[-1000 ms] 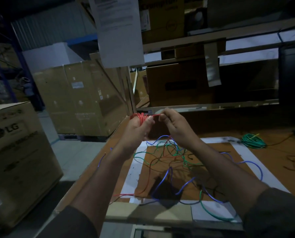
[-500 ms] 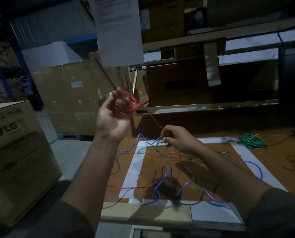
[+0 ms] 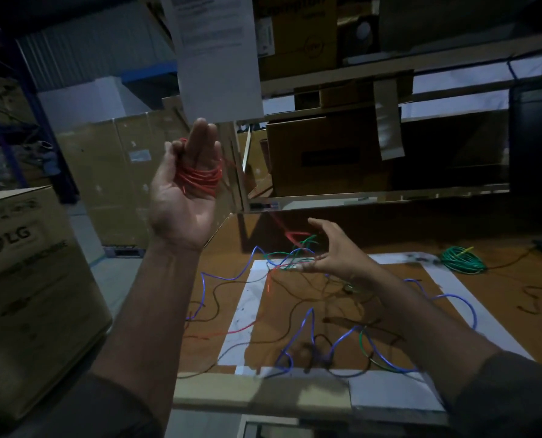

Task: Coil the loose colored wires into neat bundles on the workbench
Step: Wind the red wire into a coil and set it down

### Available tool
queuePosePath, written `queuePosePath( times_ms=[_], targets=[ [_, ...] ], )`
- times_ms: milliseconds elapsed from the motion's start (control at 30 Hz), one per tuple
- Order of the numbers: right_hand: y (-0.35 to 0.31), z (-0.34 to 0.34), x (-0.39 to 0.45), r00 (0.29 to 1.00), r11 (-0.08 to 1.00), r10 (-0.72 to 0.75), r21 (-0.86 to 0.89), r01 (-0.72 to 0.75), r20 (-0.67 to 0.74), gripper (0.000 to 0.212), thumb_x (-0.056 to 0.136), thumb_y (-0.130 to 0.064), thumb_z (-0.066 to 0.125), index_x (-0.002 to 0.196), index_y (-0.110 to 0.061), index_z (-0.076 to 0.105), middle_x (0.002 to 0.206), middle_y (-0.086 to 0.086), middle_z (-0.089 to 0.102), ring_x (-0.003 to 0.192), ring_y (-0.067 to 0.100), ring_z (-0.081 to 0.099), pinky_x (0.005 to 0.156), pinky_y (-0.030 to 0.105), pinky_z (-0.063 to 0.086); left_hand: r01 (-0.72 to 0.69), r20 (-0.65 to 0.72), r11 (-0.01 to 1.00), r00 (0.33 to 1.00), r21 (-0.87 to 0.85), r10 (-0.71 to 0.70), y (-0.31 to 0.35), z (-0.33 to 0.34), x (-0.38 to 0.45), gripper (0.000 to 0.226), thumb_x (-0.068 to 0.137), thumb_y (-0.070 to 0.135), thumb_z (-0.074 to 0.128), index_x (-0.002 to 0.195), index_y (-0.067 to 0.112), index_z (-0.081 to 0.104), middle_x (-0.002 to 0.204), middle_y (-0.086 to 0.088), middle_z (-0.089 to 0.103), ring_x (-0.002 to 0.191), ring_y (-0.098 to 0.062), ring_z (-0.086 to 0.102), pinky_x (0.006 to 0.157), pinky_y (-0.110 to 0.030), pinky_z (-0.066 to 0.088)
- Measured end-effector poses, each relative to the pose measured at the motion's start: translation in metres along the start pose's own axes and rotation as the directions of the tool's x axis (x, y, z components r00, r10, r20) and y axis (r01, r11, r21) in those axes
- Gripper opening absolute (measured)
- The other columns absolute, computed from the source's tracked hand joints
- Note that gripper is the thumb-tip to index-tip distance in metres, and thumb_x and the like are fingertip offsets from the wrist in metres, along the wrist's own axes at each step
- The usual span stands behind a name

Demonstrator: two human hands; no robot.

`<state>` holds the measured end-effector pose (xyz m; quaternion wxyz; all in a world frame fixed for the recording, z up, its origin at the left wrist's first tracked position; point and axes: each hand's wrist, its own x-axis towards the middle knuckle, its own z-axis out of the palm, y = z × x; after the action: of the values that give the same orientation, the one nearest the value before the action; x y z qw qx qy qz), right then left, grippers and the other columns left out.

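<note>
- Several red turns (image 3: 200, 180) circled the raised left hand's (image 3: 184, 197) straight fingers.
- Right hand (image 3: 336, 257), beneath it, hung released.
- With the tail untensioned, loops could slip off.

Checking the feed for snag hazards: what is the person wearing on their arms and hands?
Both hands, left hand and right hand, are bare: no gloves, rings or watch visible. Forearms are bare too; dark grey sleeves sit pushed up near the elbows.
</note>
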<state>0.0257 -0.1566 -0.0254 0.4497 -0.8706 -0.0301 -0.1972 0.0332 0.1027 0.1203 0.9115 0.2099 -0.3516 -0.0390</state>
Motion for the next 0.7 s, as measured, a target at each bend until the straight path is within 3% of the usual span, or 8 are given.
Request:
queuePosePath(
  times_ms=[100,167,267,333,433,567,633,700],
  targets=[
    [0.006,-0.005,-0.004,0.998,0.999,0.039,-0.003,-0.039,0.057,0.097,0.065,-0.032,0.095,0.148,-0.027,0.044,0.147,-0.003,0.046,0.134,0.015,0.048,0.106,0.034,0.05,-0.013,-0.027,0.999,1.0,0.049,0.014,0.003,-0.003,0.001,0.033,0.112,0.024,0.035,0.097,0.011,0.061,0.105,-0.011,0.078,0.075,-0.013,0.071,0.085,-0.032,0.059],
    [0.009,-0.007,-0.006,0.995,0.997,0.079,0.001,-0.079,0.066,0.082,0.071,-0.019,0.092,0.142,-0.028,0.051,0.138,-0.002,0.052,0.126,0.016,0.054,0.099,0.031,0.054,-0.016,-0.059,0.999,0.998,0.046,0.019,0.003,-0.007,0.003,0.034,0.112,0.021,0.037,0.09,0.011,0.061,0.101,-0.01,0.078,0.047,-0.005,0.049,0.073,-0.027,0.058],
    [0.016,-0.011,-0.004,0.994,0.993,0.096,0.069,-0.1,0.055,0.045,0.088,-0.013,0.078,0.128,-0.027,0.064,0.122,0.002,0.065,0.112,0.016,0.065,0.089,0.032,0.06,-0.03,-0.115,0.997,0.993,0.067,0.038,0.005,-0.016,0.006,0.034,0.111,0.021,0.038,0.087,0.013,0.061,0.102,-0.01,0.079,0.039,-0.004,0.035,0.068,-0.023,0.056],
    [0.017,-0.012,-0.002,0.984,0.966,0.156,0.222,-0.133,-0.088,0.017,0.099,-0.02,0.065,0.114,-0.017,0.071,0.111,0.006,0.07,0.1,0.017,0.071,0.067,0.023,0.06,-0.032,-0.138,0.994,0.989,0.102,0.046,0.007,-0.023,0.007,0.033,0.111,0.021,0.037,0.088,0.015,0.06,0.106,-0.01,0.078,0.04,-0.004,0.033,0.068,-0.023,0.054],
    [0.022,-0.015,0.0,0.871,0.964,0.254,0.176,-0.197,-0.42,0.02,0.105,-0.026,0.055,0.102,-0.012,0.07,0.093,0.006,0.071,0.07,0.015,0.073,0.045,0.015,0.049,-0.053,-0.159,0.991,0.985,0.126,0.073,0.009,-0.029,0.008,0.031,0.112,0.021,0.036,0.089,0.016,0.057,0.109,-0.01,0.078,0.041,-0.004,0.033,0.068,-0.02,0.052],
    [0.04,-0.024,0.0,0.757,0.924,0.241,-0.095,-0.37,-0.608,0.032,0.106,-0.032,0.052,0.087,-0.011,0.067,0.075,0.005,0.067,0.065,0.022,0.067,0.056,0.039,0.057,-0.073,-0.174,0.989,0.98,0.129,0.095,0.013,-0.035,0.008,0.032,0.112,0.023,0.036,0.089,0.016,0.057,0.109,-0.011,0.077,0.042,-0.005,0.034,0.068,-0.021,0.052],
    [0.047,-0.025,0.0,0.78,0.886,0.3,-0.143,-0.441,-0.549,0.031,0.104,-0.033,0.056,0.089,-0.011,0.07,0.08,0.009,0.07,0.074,0.028,0.066,0.069,0.048,0.059,-0.043,-0.166,0.98,0.983,0.194,0.075,0.009,-0.04,0.006,0.032,0.112,0.024,0.038,0.091,0.015,0.059,0.11,-0.011,0.077,0.042,-0.005,0.032,0.072,-0.023,0.053],
    [0.043,-0.022,-0.003,0.822,0.876,0.314,-0.189,-0.444,-0.474,0.015,0.1,-0.029,0.063,0.1,-0.016,0.07,0.098,0.008,0.072,0.088,0.026,0.066,0.077,0.046,0.059,0.005,-0.146,0.961,0.989,0.277,0.037,0.0,-0.042,0.004,0.029,0.111,0.025,0.039,0.093,0.015,0.059,0.107,-0.011,0.078,0.042,-0.005,0.031,0.076,-0.023,0.053]
  ],
)
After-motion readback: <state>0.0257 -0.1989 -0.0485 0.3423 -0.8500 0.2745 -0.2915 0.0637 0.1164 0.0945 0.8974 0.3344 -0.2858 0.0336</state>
